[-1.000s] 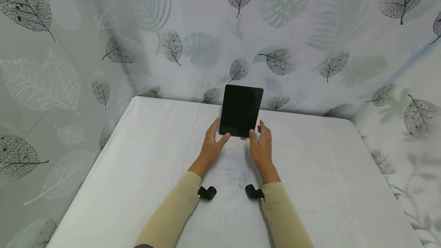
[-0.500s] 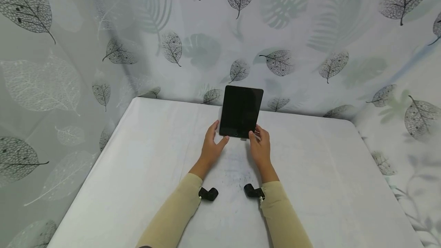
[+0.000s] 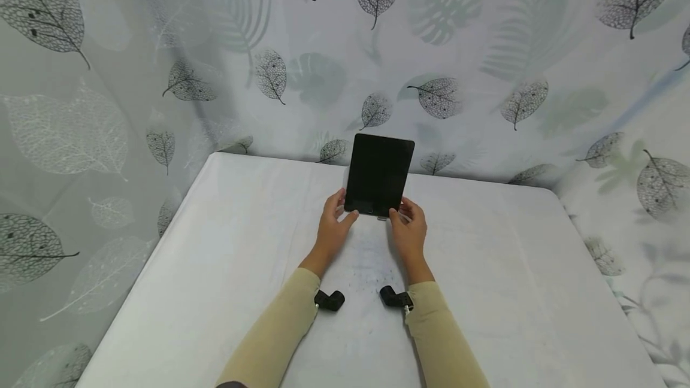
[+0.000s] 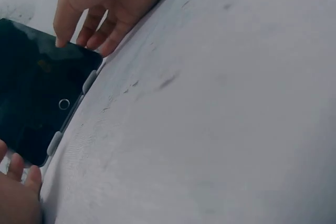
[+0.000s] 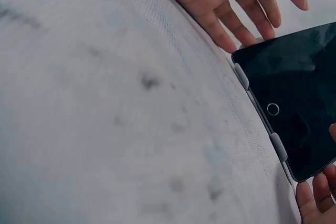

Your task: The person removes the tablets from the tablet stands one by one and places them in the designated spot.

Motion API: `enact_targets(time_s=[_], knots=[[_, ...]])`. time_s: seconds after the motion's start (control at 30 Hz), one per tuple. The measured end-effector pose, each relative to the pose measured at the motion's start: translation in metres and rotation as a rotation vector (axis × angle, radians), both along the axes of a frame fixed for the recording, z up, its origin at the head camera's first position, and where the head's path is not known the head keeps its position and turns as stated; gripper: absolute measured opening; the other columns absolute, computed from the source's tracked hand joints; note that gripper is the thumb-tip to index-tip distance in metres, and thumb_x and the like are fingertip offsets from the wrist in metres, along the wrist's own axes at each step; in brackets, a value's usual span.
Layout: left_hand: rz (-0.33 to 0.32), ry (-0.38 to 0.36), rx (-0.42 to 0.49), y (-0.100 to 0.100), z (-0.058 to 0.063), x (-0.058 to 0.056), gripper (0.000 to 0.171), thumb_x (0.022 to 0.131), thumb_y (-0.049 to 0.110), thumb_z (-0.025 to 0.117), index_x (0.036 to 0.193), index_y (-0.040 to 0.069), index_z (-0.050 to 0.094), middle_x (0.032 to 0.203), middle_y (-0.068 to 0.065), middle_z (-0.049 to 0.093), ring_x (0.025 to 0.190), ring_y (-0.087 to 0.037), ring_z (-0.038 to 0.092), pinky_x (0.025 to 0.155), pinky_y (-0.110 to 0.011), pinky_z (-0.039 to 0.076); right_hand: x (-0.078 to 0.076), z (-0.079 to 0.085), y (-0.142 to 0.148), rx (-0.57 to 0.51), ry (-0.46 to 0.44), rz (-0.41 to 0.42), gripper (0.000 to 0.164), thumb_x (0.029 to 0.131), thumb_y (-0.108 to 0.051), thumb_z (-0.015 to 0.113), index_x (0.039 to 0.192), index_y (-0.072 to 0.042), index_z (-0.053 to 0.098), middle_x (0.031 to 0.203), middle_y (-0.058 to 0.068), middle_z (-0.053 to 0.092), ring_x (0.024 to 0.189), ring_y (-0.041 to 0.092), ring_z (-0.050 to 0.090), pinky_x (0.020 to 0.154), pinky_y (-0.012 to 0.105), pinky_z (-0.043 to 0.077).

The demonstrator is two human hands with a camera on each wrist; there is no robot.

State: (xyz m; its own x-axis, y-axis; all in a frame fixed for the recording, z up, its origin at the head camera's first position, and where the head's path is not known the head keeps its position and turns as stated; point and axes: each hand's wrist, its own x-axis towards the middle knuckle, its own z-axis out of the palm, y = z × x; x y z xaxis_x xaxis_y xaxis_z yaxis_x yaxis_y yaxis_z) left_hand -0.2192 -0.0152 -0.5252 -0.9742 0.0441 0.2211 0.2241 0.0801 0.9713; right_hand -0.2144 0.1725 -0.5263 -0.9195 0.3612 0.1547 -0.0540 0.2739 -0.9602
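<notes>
Left hand (image 3: pixel 330 233): loosely open, thumb in front and apart from the fingers, whose tips sit at the tablet's left edge, low down; no closed grip shows.
Right hand (image 3: pixel 411 233): half-open at the lower right corner, thumb before the screen, fingers curving toward the side; whether it truly has hold of anything I cannot tell.
Home-button tablet (image 3: pixel 380 175): between the hands near the table's far side, screen dark and facing the person, propped up with a backward lean.
Grey support lips (image 4: pixel 90 82): two, hooked over the tablet's bottom edge; the rest of the support is mostly hidden behind it.
Handling step: in my judgement, steadying or adjusting the tablet on its support; lifting versus settling cannot be told.
Next touch: probably calls for even pressure from both sides, keeping the bottom edge seated within the lips and the thumbs light on the glass.
Wrist cameras (image 3: pixel 330 300): one at each sleeve (image 3: pixel 275 328) cuff.
White tabletop (image 3: pixel 485 268): lightly smudged in front of the tablet.
Leaf-print curtain (image 3: pixel 377 47): beyond it.
</notes>
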Motion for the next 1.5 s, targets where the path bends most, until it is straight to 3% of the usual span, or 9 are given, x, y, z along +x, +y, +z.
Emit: enact_targets(time_s=[0.1,0.2,0.47,0.57,0.87,1.0,1.13,1.27,1.5], knots=[[0.048,-0.012,0.003,0.003,-0.001,-0.007,0.061,0.095,0.011,0.066,0.152,0.003,0.044,0.149,-0.016,0.047,0.134,-0.032,0.048,0.114,-0.049,0.042,-0.003,-0.001,-0.002,0.004,0.009,-0.051,0.041,0.093,-0.011,0.073,0.131,0.001,0.062,0.119,0.021,0.063,0.110,0.030,0.063,0.089,0.015,0.054],[0.113,-0.020,-0.011,0.007,-0.003,-0.013,0.056,0.093,0.009,0.068,0.147,0.006,0.052,0.139,-0.014,0.053,0.122,-0.028,0.051,0.104,-0.043,0.046,-0.005,-0.002,-0.004,-0.014,0.026,-0.099,0.037,0.088,-0.007,0.077,0.123,0.003,0.066,0.111,0.022,0.066,0.100,0.029,0.064,0.077,0.006,0.048],[0.327,0.013,-0.070,0.024,-0.008,-0.022,0.045,0.091,0.001,0.068,0.135,0.009,0.063,0.123,-0.011,0.062,0.106,-0.023,0.057,0.088,-0.031,0.050,-0.016,-0.007,-0.010,-0.038,0.072,-0.180,0.033,0.083,0.000,0.080,0.113,0.006,0.067,0.102,0.023,0.064,0.090,0.024,0.060,0.075,0.009,0.045],[0.371,0.025,-0.092,0.028,-0.009,-0.024,0.043,0.092,-0.002,0.066,0.134,0.010,0.064,0.121,-0.011,0.063,0.105,-0.022,0.057,0.086,-0.030,0.050,-0.018,-0.006,-0.011,-0.031,0.085,-0.186,0.033,0.084,0.001,0.079,0.113,0.006,0.066,0.101,0.021,0.063,0.089,0.022,0.058,0.077,0.012,0.044],[0.338,0.080,0.012,0.022,-0.010,-0.021,0.039,0.093,-0.007,0.064,0.130,0.006,0.067,0.117,-0.014,0.065,0.100,-0.025,0.059,0.085,-0.027,0.052,-0.014,-0.004,-0.010,-0.037,0.071,-0.149,0.034,0.086,0.001,0.077,0.116,0.008,0.063,0.106,0.023,0.062,0.099,0.029,0.057,0.085,0.023,0.044],[0.327,0.096,0.062,0.018,-0.009,-0.020,0.038,0.090,-0.009,0.067,0.125,0.005,0.070,0.112,-0.016,0.067,0.099,-0.027,0.062,0.082,-0.022,0.051,-0.012,-0.002,-0.009,-0.049,0.075,-0.142,0.034,0.085,0.004,0.077,0.115,0.009,0.063,0.108,0.025,0.064,0.101,0.030,0.060,0.083,0.020,0.043],[0.314,0.080,0.114,0.011,-0.007,-0.019,0.036,0.089,-0.011,0.068,0.122,0.003,0.073,0.110,-0.017,0.070,0.096,-0.027,0.065,0.078,-0.017,0.050,-0.008,-0.001,-0.010,-0.119,0.087,-0.116,0.035,0.084,0.006,0.077,0.117,0.008,0.063,0.111,0.023,0.065,0.097,0.018,0.061,0.078,0.013,0.045],[0.290,0.071,0.155,0.003,0.000,-0.015,0.035,0.089,-0.011,0.068,0.121,0.002,0.073,0.113,-0.018,0.070,0.092,-0.021,0.064,0.075,-0.015,0.051,-0.006,0.001,-0.014,-0.207,0.102,-0.069,0.038,0.085,0.008,0.076,0.119,0.009,0.062,0.110,0.017,0.065,0.093,0.007,0.061,0.079,0.012,0.048],[0.253,0.081,0.189,-0.013,0.021,-0.010,0.034,0.091,-0.010,0.066,0.121,0.002,0.074,0.116,-0.018,0.073,0.094,-0.017,0.062,0.076,-0.015,0.051,0.000,0.009,-0.026,-0.286,0.145,-0.032,0.042,0.084,0.011,0.074,0.124,0.009,0.061,0.105,0.004,0.064,0.094,0.006,0.062,0.081,0.012,0.052]])
